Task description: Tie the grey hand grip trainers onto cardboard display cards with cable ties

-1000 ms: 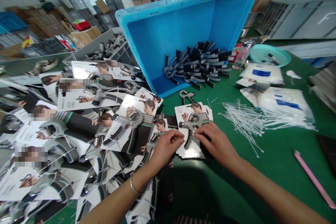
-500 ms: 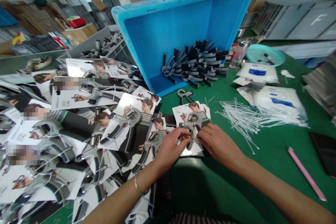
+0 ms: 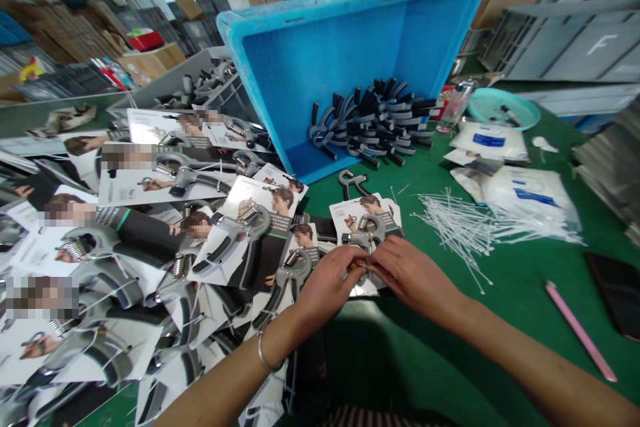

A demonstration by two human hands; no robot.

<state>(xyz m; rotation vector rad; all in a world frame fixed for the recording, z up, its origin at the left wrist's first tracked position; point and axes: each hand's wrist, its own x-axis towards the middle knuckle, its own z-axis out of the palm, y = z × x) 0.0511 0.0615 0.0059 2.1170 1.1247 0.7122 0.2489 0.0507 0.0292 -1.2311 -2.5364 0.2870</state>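
A grey and black spring hand grip [image 3: 371, 230] lies on a printed backing card [image 3: 345, 217] at the front middle of the bench. My left hand [image 3: 334, 275] comes over its handles from the left, thumb and fingers pinched together. From the right, my right hand [image 3: 407, 267] meets it, its fingertips closed too. Between the fingertips is a small pale strip, apparently a cable tie, mostly covered by my fingers. Behind the card rests a loose hand grip [image 3: 353, 181]. White cable ties [image 3: 457, 227] lie in a spread pile to the right.
Carded hand grips [image 3: 240, 233] are heaped over the left side. A tilted blue crate [image 3: 320, 47] holds several loose grips. Bags of cable ties [image 3: 535, 197], a turquoise dish [image 3: 533, 110], a pink pen-like stick [image 3: 580, 330] and a dark phone-like object [image 3: 615, 290] lie right.
My right hand has moved left and my fingertips now meet over the grip's handles, where they were apart before. The card and grip stay in place.
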